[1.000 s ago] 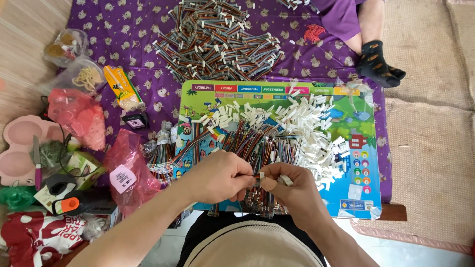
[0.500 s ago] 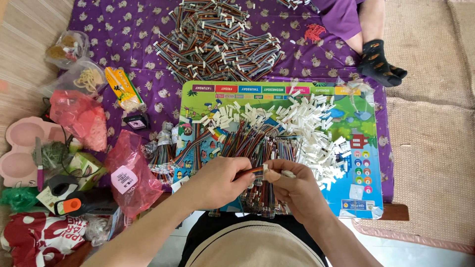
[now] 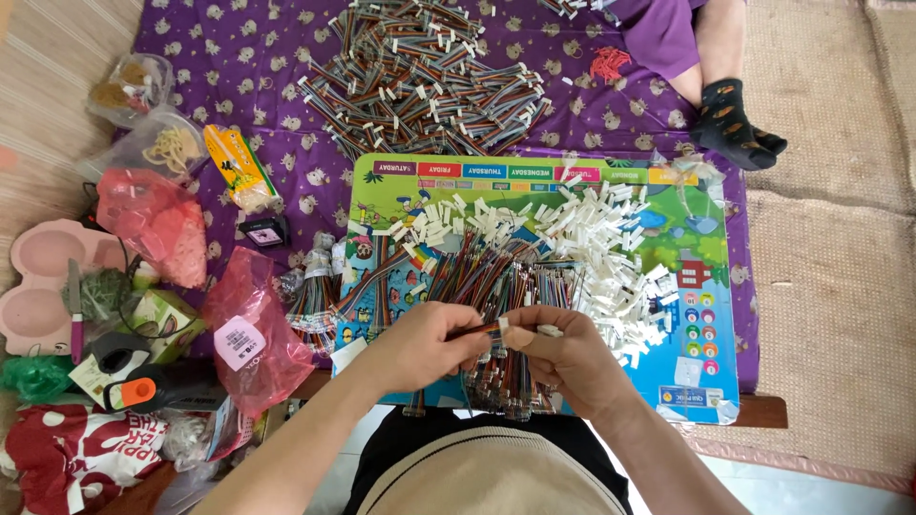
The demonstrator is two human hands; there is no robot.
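two hands met over the near edge of the colourful board (image 3: 706, 286) that lay on the low bench (image 3: 763, 412). my left hand (image 3: 420, 345) was pinched shut on a short ribbon cable (image 3: 477, 330), a thin flat bundle of coloured wires, and my right hand (image 3: 571, 360) was closed on its other end, where a small white connector (image 3: 548, 331) stuck out between thumb and finger. so the cable sat stretched between both grips, just above the heap of loose cables (image 3: 496, 286) in the middle of the board.

i judged the cable to be very light and limp, bending wherever it was not held, so it wanted a grip close to the end. the connector looked like hard, smooth plastic, small enough to slip, best pinched on its flat sides rather than pulled by the wires, which looked thin and easy to kink.

a pile of white connectors (image 3: 592, 229) spread across the far right of the board. on the purple cloth (image 3: 219, 57) further away lay a bigger stack of finished cables (image 3: 420, 76).

as for containers, a clear tub (image 3: 170, 145) at the far left held pale rubber bands, and another tub (image 3: 129, 86) beyond it held something brown i could not make out. a red plastic bag (image 3: 153, 224) and a pink bag (image 3: 250, 329) lay nearer, contents unclear.

another person's leg in a dark sock (image 3: 730, 119) rested at the far right.
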